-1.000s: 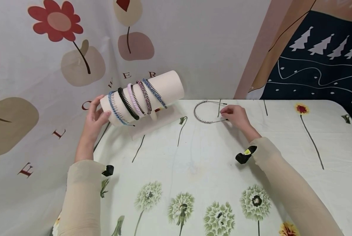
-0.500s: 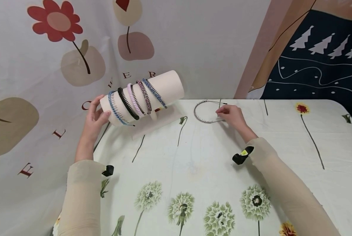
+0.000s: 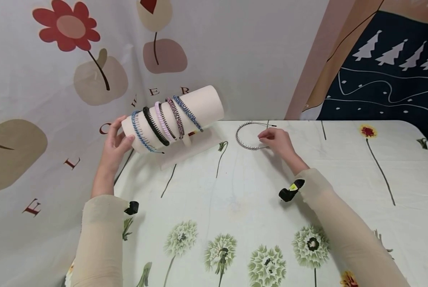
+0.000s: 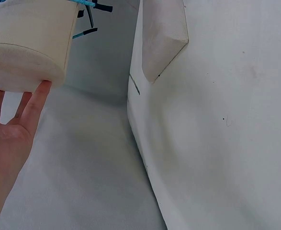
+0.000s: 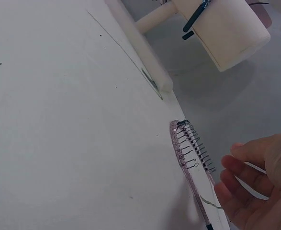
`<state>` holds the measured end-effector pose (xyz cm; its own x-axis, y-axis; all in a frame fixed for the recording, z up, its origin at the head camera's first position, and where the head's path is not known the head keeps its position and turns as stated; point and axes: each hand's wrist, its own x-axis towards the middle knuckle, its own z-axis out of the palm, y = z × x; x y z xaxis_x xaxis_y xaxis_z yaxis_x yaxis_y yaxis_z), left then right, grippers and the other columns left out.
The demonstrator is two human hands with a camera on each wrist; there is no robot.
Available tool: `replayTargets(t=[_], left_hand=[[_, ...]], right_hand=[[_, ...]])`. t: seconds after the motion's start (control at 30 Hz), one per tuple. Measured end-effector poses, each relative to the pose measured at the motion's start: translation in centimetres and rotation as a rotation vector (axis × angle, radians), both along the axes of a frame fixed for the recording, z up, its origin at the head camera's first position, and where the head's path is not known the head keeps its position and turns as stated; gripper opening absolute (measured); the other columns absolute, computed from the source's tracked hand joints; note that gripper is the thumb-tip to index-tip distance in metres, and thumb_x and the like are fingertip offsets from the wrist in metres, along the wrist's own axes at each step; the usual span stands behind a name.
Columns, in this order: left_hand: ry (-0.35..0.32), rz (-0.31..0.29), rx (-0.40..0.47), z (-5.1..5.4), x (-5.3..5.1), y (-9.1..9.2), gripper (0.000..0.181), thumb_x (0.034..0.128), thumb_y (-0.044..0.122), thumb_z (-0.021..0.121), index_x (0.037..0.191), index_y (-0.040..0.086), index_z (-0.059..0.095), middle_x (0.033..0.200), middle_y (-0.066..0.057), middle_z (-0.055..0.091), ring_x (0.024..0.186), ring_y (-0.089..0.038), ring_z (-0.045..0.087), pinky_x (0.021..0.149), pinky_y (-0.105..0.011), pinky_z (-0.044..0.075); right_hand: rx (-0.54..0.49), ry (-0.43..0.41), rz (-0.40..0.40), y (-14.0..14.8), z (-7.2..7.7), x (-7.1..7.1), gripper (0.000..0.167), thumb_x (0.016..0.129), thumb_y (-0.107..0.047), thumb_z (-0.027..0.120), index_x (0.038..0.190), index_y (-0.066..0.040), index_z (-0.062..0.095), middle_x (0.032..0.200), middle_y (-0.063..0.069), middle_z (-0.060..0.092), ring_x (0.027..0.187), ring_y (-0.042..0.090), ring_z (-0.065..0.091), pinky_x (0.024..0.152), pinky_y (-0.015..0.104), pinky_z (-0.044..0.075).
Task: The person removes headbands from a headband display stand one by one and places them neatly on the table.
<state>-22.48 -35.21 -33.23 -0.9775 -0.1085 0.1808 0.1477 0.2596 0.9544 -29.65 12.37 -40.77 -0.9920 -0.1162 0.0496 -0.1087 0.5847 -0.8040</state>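
Note:
A white padded headband display stand (image 3: 206,105) leans at the left back, with several toothed headbands around its roll: a blue one (image 3: 138,129), a black one (image 3: 155,126), a lilac one (image 3: 161,121) and others. My left hand (image 3: 115,145) touches the roll's near end. Fairly straight fingertips rest against that end in the left wrist view. A separate thin headband (image 3: 238,139) with wire teeth lies on the table; the right wrist view shows it as purplish and glittery. My right hand (image 3: 279,142) hovers by its ends, fingers loosely bent and seemingly holding nothing.
A white flower-print cloth (image 3: 235,191) covers the table. Behind hangs a pale printed wall cloth (image 3: 235,59), with a dark tree-patterned cloth (image 3: 389,87) at the back right. The stand's base (image 3: 178,155) rests on the tablecloth.
My right hand has shifted a little left, over the opening of the lying headband and across its near end. The left hand, the stand and the headbands have stayed in place.

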Motion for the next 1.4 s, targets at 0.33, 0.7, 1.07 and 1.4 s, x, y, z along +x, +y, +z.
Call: replayTargets(t=[0.33,0.7,1.07,1.4], left_hand=[[-0.025,0.011,-0.026,0.4,0.3,0.4,0.062,0.0976,0.024,0.061,0.153,0.032,0.033,0.163,0.003,0.025,0.144,-0.022,0.036,0.085,-0.009,0.049],[-0.014,0.001,-0.017,0.6,0.5,0.5,0.064,0.0976,0.023,0.061,0.154,0.027,0.031,0.163,0.002,0.025,0.142,-0.021,0.038,0.085,-0.010,0.049],[-0.036,0.022,-0.044,0.4,0.2,0.1,0.063,0.0970,0.026,0.062,0.153,0.033,0.033,0.162,0.005,0.025,0.146,-0.024,0.034,0.086,-0.012,0.048],[-0.033,0.004,-0.026,0.7,0.5,0.5,0.061,0.0971,0.026,0.062,0.151,0.035,0.035,0.162,0.003,0.025,0.144,-0.022,0.036,0.085,-0.011,0.048]], right_hand=[[-0.036,0.019,0.020,-1.1,-0.1,0.2,0.019,0.096,-0.011,0.064,0.111,-0.002,0.070,0.114,0.018,0.072,0.104,0.030,0.067,0.089,0.036,0.050],[-0.076,0.023,0.051,-2.9,0.0,0.5,0.021,0.095,-0.011,0.065,0.113,-0.003,0.070,0.115,0.017,0.072,0.108,0.032,0.067,0.087,0.035,0.052],[-0.119,0.033,0.097,-5.1,0.3,0.7,0.025,0.093,-0.009,0.067,0.117,-0.002,0.068,0.118,0.018,0.071,0.110,0.032,0.067,0.092,0.039,0.053],[-0.149,0.050,0.156,-7.2,0.6,0.7,0.027,0.092,-0.007,0.068,0.119,-0.002,0.067,0.123,0.015,0.070,0.112,0.031,0.068,0.099,0.042,0.053]])
